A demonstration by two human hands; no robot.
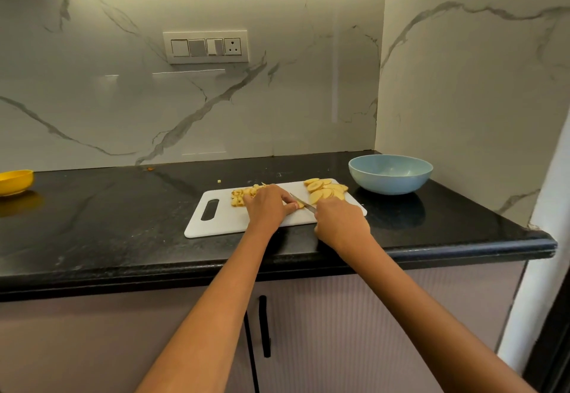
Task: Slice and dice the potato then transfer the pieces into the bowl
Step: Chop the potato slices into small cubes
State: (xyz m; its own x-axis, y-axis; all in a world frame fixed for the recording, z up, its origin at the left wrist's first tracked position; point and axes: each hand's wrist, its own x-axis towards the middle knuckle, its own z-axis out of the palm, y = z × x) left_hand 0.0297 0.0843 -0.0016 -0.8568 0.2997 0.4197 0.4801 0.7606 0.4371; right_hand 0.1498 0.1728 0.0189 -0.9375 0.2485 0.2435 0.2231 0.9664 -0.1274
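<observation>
We find the right hand (340, 223) closed around the handle of a small steel-bladed knife (303, 200), the blade angled far and left onto the board. The left hand (267, 205) is clamped, fingers curled, on a yellow potato piece (298, 205) just left of the blade, which we judge steadies it for dicing and keeps fingertips behind the edge. Both work over a white rectangular plastic cutting board (222, 223) with a slot handle at its left end. Diced yellow potato bits (242, 195) lie just behind the left hand; uncut round potato slices (325, 189) are heaped at the far right corner, nearest the pale blue round bowl (390, 173), which appears to hold nothing. Transfer is not yet begun. A yellow dish (15, 181) sits far left on the black stone counter (108, 223); its contents cannot be seen.
</observation>
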